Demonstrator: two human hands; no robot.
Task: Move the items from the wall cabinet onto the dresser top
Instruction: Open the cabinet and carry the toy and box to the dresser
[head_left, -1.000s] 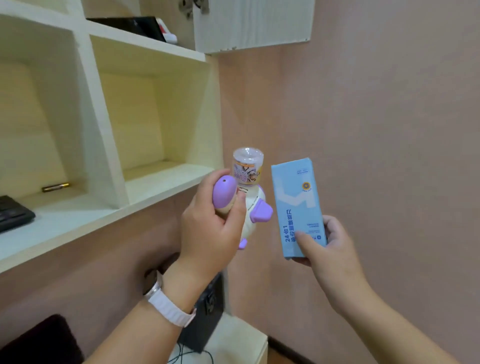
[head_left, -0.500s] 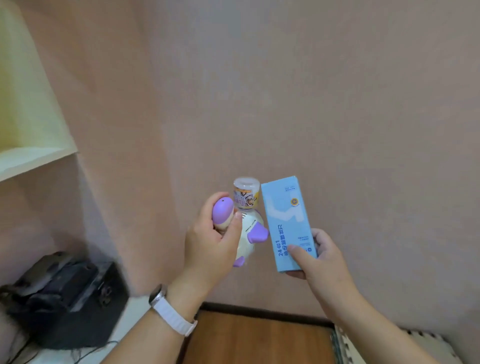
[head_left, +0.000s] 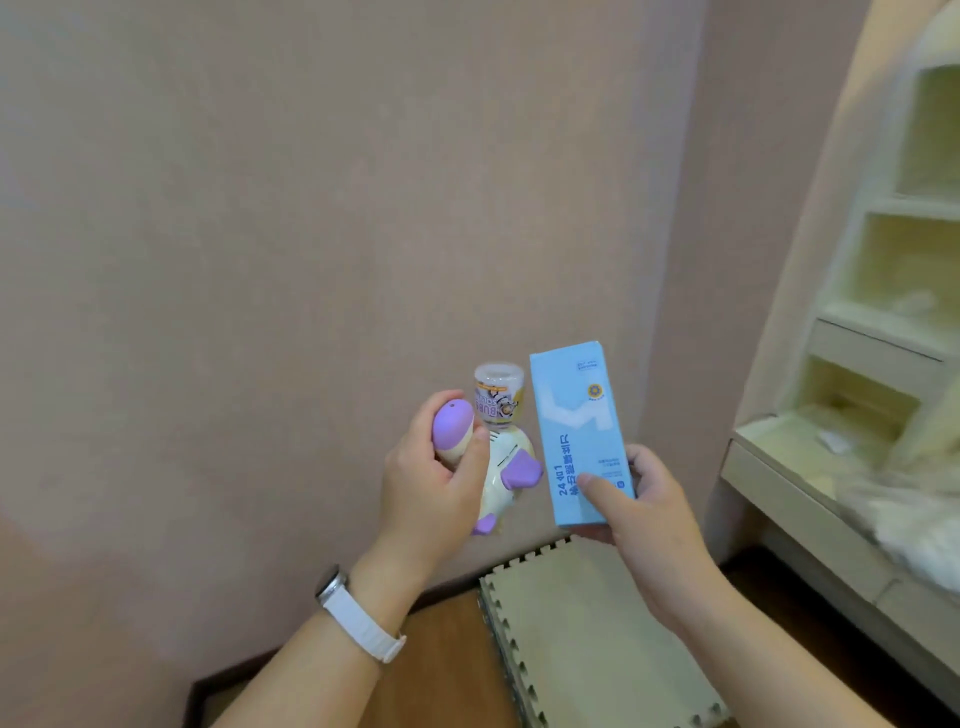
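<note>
1. Hands are both holding things in mid-air in front of the pink wall (head_left: 311, 208), and neither thing is touching any surface.
2. The left hand (head_left: 431, 483) is gripping a cream and purple bubble toy (head_left: 506, 467), with the fingers curling round its purple-tipped handle and the thumb pressing along the near side.
3. A small clear bottle (head_left: 498, 395) with a printed label is sitting upright on top of the toy, just beside the upper left edge of the box; whether the two are touching cannot be told.
4. The right hand (head_left: 649, 514) is pinching a pale blue box (head_left: 576, 431) near its lower end, with the thumb lying across the printed front and the fingers wrapping behind it.
5. The box is standing nearly upright, its top leaning slightly to the left.
6. Toy and box are hanging side by side and close together, the toy on the left.
7. A white watch (head_left: 358, 613) is sitting on the left wrist.
8. Below the hands, a beige foam mat (head_left: 587, 639) with an interlocking edge is lying on the brown wooden floor (head_left: 441, 665), reaching the foot of the wall.
9. At the right, a cream shelving unit (head_left: 883, 260) with open compartments is standing against the wall.
10. A pale ledge (head_left: 779, 467) at its lower part is carrying something white and fluffy (head_left: 914, 525), too blurred to identify.
11. Both held things are hanging to the left of that ledge, apart from it.
</note>
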